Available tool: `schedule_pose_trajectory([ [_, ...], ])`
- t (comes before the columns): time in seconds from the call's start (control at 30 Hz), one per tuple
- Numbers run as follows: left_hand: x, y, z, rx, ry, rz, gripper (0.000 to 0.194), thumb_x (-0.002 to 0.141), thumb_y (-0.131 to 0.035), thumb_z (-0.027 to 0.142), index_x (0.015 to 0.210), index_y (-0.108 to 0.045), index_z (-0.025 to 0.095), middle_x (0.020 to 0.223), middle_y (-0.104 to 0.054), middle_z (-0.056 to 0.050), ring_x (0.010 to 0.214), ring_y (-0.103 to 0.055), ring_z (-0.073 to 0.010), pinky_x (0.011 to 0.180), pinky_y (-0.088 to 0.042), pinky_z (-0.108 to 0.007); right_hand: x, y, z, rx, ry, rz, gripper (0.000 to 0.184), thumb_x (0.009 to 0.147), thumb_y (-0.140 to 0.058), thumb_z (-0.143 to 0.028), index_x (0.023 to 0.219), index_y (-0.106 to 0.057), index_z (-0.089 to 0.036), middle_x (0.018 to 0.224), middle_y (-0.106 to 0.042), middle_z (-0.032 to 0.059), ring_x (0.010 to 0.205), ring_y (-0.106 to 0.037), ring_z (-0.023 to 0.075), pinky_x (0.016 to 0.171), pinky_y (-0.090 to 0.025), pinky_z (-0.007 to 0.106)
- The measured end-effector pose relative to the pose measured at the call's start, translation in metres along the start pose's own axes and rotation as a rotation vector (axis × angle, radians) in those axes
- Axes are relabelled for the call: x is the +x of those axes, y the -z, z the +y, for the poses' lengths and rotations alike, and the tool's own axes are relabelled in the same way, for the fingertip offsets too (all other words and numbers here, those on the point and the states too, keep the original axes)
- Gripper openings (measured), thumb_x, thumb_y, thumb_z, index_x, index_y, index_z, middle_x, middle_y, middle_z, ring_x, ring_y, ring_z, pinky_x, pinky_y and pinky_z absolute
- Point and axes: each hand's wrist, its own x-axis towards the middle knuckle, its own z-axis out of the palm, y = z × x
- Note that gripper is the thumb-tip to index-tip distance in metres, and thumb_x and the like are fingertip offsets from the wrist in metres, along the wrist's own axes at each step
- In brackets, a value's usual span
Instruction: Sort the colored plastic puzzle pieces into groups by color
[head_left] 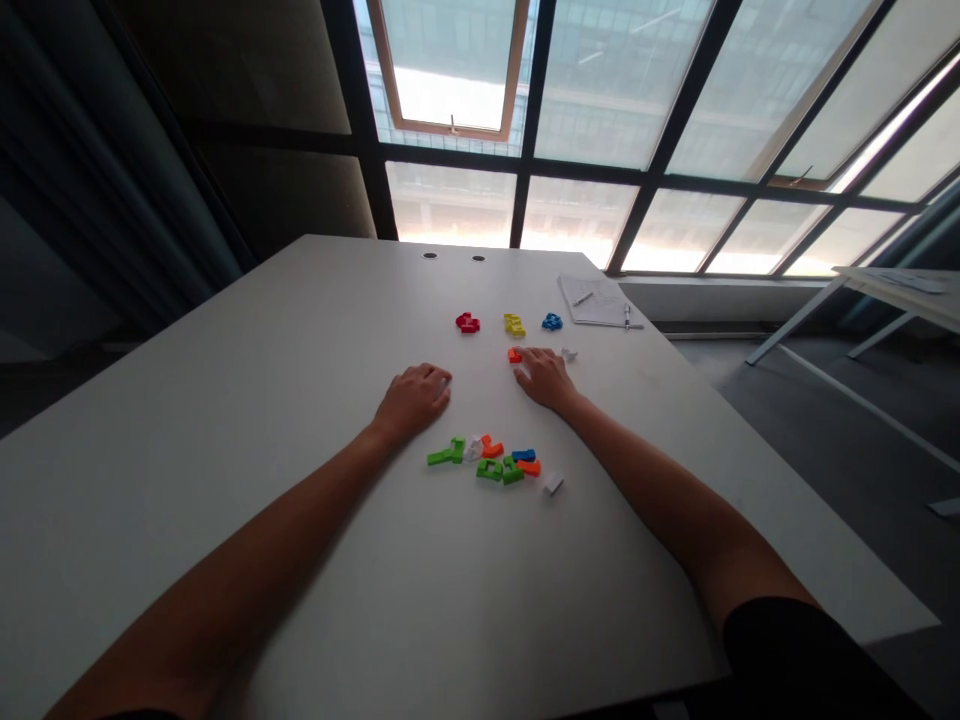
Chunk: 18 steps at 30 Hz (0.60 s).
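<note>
My right hand (546,376) lies low over the white table, its fingertips touching an orange plastic block (514,356). The thumb is spread apart from the fingers, below the block. A small white piece (569,354) lies just right of this hand. My left hand (415,398) rests on the tabletop to the left, fingers loosely curved with a gap at the thumb; no held thing shows. Nearer to me is a loose group with green blocks (490,469), orange blocks (491,446), a blue block (523,455) and white blocks (553,485).
Beyond my hands sit a red cluster (467,322), a yellow cluster (514,324) and a blue cluster (552,321). Paper sheets (596,300) with pens lie at the table's (337,300) right edge. Two round cable holes are near its far edge. Another table (907,290) stands at right.
</note>
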Motion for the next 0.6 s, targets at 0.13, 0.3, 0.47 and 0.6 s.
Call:
schedule_pose_trajectory([
  [0.13, 0.0, 0.0, 0.0, 0.012, -0.004, -0.005, 0.033, 0.099, -0.052, 0.032, 0.124, -0.072, 0.023, 0.127, -0.071, -0.014, 0.116, -0.065, -0.0321, 0.099, -0.052, -0.049, -0.003, 0.001, -0.001, -0.011, 0.014, -0.007, 0.049, 0.103, -0.054, -0.033, 0.149, -0.06, -0.016, 0.144, -0.068, 0.0174, 0.134, -0.055, 0.0359, 0.11, -0.045, 0.052],
  [0.3, 0.0, 0.001, 0.001, 0.003, -0.005, -0.003, 0.033, 0.099, -0.053, 0.032, 0.125, -0.072, 0.023, 0.128, -0.071, -0.014, 0.117, -0.064, -0.0317, 0.101, -0.052, -0.049, -0.004, 0.0, 0.0, 0.004, 0.005, 0.011, 0.054, 0.102, -0.056, -0.029, 0.154, -0.054, -0.015, 0.144, -0.068, 0.0175, 0.133, -0.056, 0.0354, 0.112, -0.043, 0.053],
  [0.47, 0.0, 0.0, 0.0, -0.003, -0.005, 0.001, 0.034, 0.099, -0.053, 0.033, 0.124, -0.073, 0.023, 0.128, -0.071, -0.014, 0.117, -0.064, -0.0322, 0.102, -0.052, -0.05, -0.005, 0.0, 0.001, 0.021, 0.009, 0.042, 0.056, 0.1, -0.055, -0.028, 0.154, -0.055, -0.013, 0.143, -0.067, 0.0189, 0.133, -0.055, 0.0365, 0.112, -0.042, 0.053],
  [0.6, 0.0, -0.001, -0.002, -0.017, -0.014, 0.0, 0.034, 0.099, -0.052, 0.033, 0.124, -0.073, 0.023, 0.127, -0.071, -0.014, 0.115, -0.065, -0.0325, 0.101, -0.053, -0.051, -0.018, 0.007, -0.003, 0.097, 0.108, 0.078, 0.047, 0.099, -0.054, -0.024, 0.145, -0.063, -0.016, 0.14, -0.069, 0.0167, 0.131, -0.056, 0.0334, 0.113, -0.041, 0.052],
])
